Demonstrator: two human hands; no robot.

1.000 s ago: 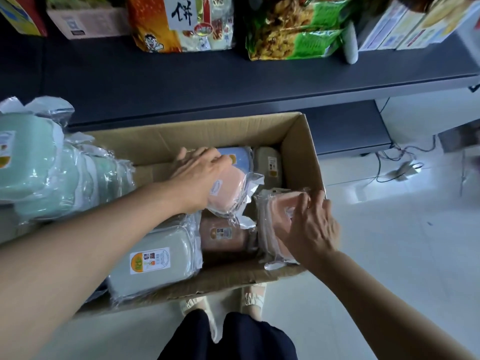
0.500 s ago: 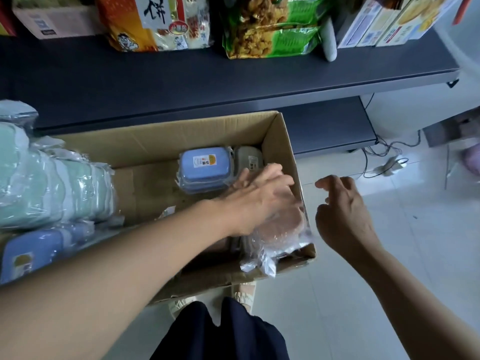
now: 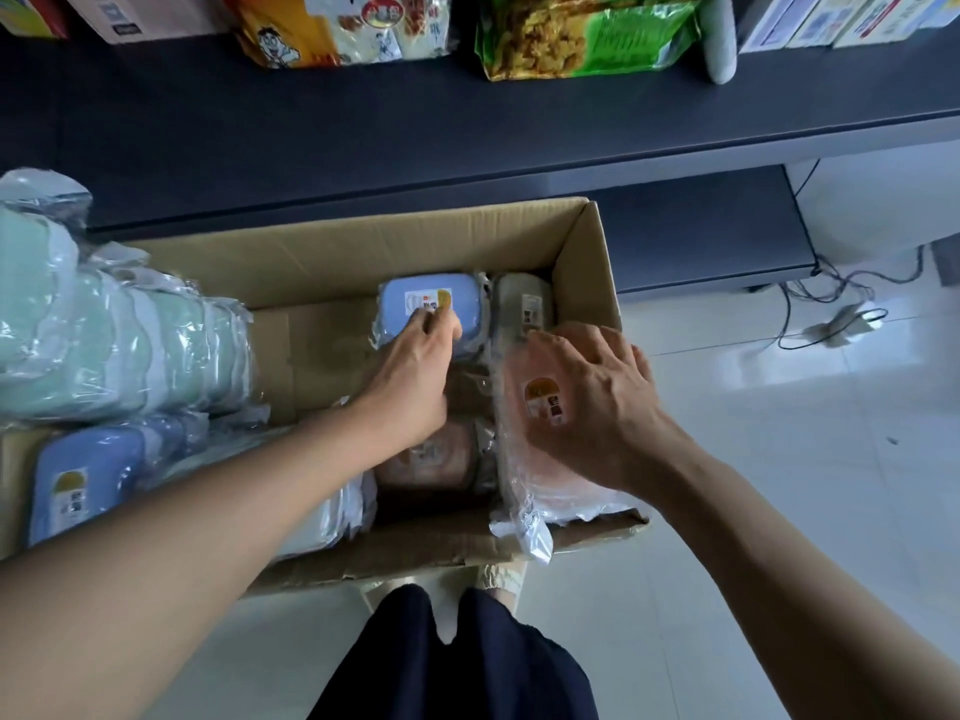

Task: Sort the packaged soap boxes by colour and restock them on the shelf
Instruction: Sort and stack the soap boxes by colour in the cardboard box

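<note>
An open cardboard box (image 3: 332, 252) on the floor holds plastic-wrapped soap boxes. My left hand (image 3: 415, 371) reaches into it, its bent fingers curled on the near edge of a blue soap box (image 3: 410, 298) at the back. My right hand (image 3: 597, 402) lies with spread fingers on top of a pink soap box (image 3: 535, 459) leaning at the box's right wall. A beige soap box (image 3: 524, 304) stands beside the blue one. Another pink box (image 3: 431, 454) lies lower, between my hands. Pale green soap boxes (image 3: 104, 345) are stacked at the left, with a second blue box (image 3: 83, 480) below them.
A dark shelf (image 3: 363, 137) runs behind the box, with snack bags (image 3: 582, 33) and cartons along its back. A lower dark shelf (image 3: 701, 236) sits at the right. Cables and a power strip (image 3: 841, 324) lie on the white tiled floor. My feet (image 3: 493, 579) are under the box's near edge.
My left hand left the pink box and moved back to the blue box. My right hand, which had let go and hung beside the carton, now rests on the pink box.
</note>
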